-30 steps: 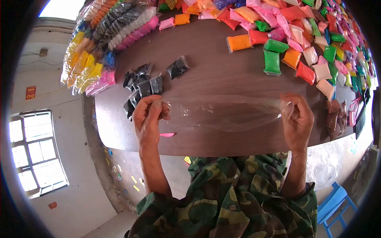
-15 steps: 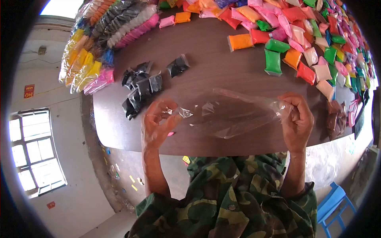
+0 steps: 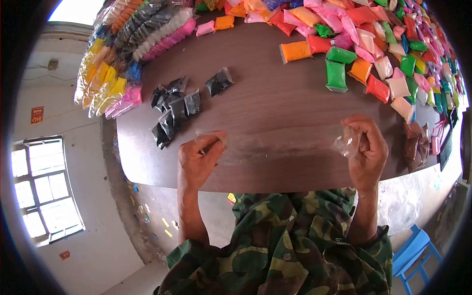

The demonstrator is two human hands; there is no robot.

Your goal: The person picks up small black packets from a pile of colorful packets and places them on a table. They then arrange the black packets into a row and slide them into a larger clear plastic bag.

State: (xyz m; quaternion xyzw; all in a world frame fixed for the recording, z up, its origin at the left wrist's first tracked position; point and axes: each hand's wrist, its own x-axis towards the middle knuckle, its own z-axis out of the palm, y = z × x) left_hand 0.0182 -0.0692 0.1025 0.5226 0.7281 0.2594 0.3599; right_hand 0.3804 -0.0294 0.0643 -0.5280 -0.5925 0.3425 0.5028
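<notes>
A clear plastic bag (image 3: 290,142) is stretched between my two hands, above the brown table (image 3: 255,174). My left hand (image 3: 199,160) pinches one end of it, with thumb and fingers pressed together. At the other end, my right hand (image 3: 366,147) is closed on the gathered plastic, which shines beside the fingers. Just beyond my left hand lies a cluster of small black packets (image 3: 174,110), and a single black packet (image 3: 220,82) rests apart from them.
Rows of bagged yellow (image 3: 105,81), black, white and pink packets are at the back left. Many colourful packets (image 3: 337,74) cover the back right. Brown packets (image 3: 417,147) lie near the right edge. A blue chair (image 3: 413,253) stands at the lower right.
My left hand's fingers have closed together on the plastic. The bag, looser and wider before, is now drawn out into a narrower, flatter strip. My right hand has barely moved.
</notes>
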